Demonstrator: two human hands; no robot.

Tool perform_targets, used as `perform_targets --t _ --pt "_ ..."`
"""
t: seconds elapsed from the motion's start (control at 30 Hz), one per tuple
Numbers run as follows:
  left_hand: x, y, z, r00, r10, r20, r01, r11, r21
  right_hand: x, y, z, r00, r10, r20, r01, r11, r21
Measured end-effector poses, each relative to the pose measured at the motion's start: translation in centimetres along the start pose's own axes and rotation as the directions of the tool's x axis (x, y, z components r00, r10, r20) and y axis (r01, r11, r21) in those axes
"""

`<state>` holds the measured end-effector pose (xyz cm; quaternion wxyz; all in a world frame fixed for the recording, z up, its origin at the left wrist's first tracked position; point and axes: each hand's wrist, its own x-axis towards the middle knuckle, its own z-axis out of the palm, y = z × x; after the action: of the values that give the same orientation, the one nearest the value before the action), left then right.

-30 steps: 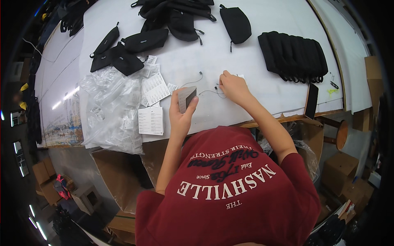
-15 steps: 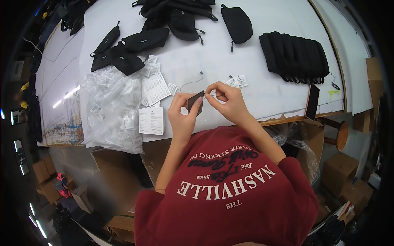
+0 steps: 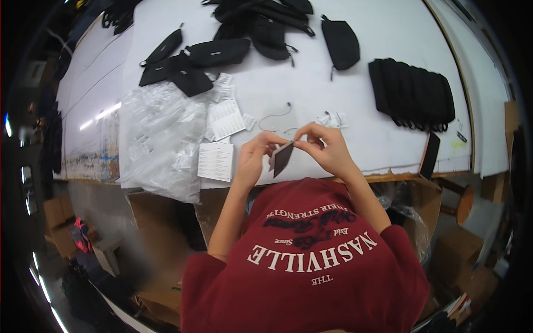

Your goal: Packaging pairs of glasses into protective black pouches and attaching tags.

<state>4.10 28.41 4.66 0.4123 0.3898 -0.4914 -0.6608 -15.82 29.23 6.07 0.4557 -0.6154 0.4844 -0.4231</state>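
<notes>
My left hand holds a small dark card tag by its edge, just in front of the table's near edge. My right hand pinches the tag's top corner, where a thin string seems to meet it. Both hands hover close together above the white table. A loose thin cord loop lies on the table just beyond my fingers, next to a few small white tags.
A heap of clear plastic bags and white label sheets lie at the left. Black pouches are scattered at the back, with a neat row of black pouches at the right. A dark flat card lies near the front edge.
My right hand came back from the small white tags on the table and joined my left hand at the dark tag, which now hangs slightly lower and nearer to me.
</notes>
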Motion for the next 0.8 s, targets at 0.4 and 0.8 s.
perform_targets --t 0.4,0.8 --pt "3.4 -0.5 0.3 0.996 0.083 -0.036 -0.079 0.991 0.105 1.0 0.7 -0.3 0.941 0.277 0.193 -0.312 0.933 0.18" --pt "22.3 -0.5 -17.0 0.777 0.628 -0.047 0.181 -0.151 0.972 -1.3 0.9 -2.7 0.946 0.315 0.072 -0.32 0.886 0.336"
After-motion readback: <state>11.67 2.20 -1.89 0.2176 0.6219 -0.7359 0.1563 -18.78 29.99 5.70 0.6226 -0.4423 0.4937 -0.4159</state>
